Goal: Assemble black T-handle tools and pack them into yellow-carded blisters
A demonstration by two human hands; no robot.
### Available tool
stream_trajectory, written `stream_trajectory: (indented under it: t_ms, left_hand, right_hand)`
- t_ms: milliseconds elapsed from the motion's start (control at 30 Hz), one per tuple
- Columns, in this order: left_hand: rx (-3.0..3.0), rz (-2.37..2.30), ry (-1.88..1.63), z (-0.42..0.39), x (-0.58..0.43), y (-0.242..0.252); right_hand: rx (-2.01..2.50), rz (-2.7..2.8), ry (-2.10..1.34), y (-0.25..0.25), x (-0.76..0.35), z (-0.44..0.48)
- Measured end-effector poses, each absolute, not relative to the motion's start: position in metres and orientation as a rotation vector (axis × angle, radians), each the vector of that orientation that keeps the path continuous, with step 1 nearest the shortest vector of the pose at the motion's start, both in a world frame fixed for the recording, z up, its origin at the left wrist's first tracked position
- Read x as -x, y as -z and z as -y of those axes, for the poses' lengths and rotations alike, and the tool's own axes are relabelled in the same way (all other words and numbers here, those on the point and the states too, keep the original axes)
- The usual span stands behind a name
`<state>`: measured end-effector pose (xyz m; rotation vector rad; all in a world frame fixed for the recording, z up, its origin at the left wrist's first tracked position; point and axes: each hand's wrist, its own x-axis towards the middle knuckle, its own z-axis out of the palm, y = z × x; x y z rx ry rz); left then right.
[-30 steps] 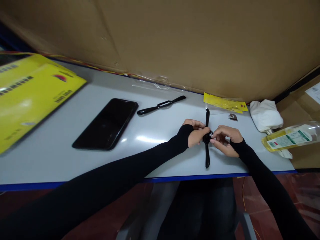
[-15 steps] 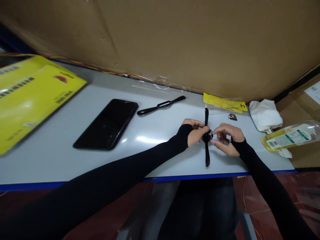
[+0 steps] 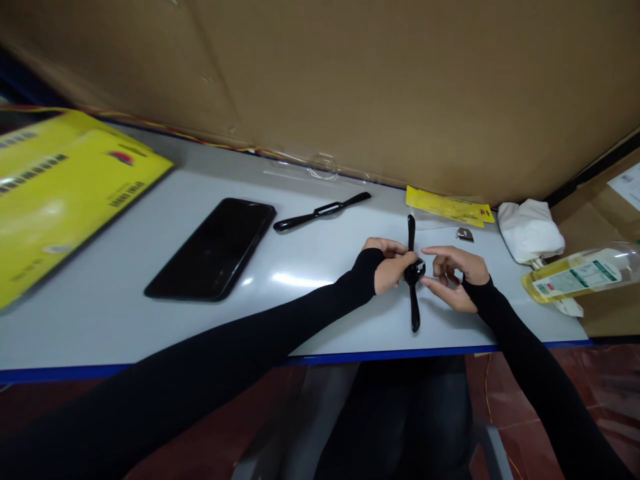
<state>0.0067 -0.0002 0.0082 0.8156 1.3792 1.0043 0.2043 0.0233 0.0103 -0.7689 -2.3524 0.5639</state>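
My left hand [image 3: 393,267] grips the middle of a black spokeshave [image 3: 413,307], its thumb resting on top. The tool stands crosswise, one handle towards the wall and the other towards the table's front edge. A small shiny metal part [image 3: 421,267] shows at its centre. Just to the right, my right hand [image 3: 455,275] is open, thumb and forefinger spread apart close to that part. A second black spokeshave body [image 3: 327,210] with a slotted middle lies beyond my left hand. A small metal plate [image 3: 465,235], apparently a blade, lies behind my right hand.
At left are a black tablet-like slab [image 3: 213,250] and yellow printed packages [image 3: 80,200]. Yellow packaging [image 3: 450,205] lies by the cardboard wall [image 3: 320,80]. A white cloth [image 3: 531,230] and a bottle of yellow liquid [image 3: 575,275] are at right. The table has a blue front edge [image 3: 350,358].
My right thumb and forefinger have parted and come off the metal part at the spokeshave's centre. My left hand keeps its grip, almost unmoved.
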Motion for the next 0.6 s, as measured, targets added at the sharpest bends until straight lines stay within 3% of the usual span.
stream_trajectory:
  t_ms: [600]
  left_hand:
    - [-0.816, -1.393, -1.025, 0.0014, -0.0059, -0.0056]
  right_hand:
    - [0.694, 2.38, -0.57, -0.0115, -0.2057, -0.0224]
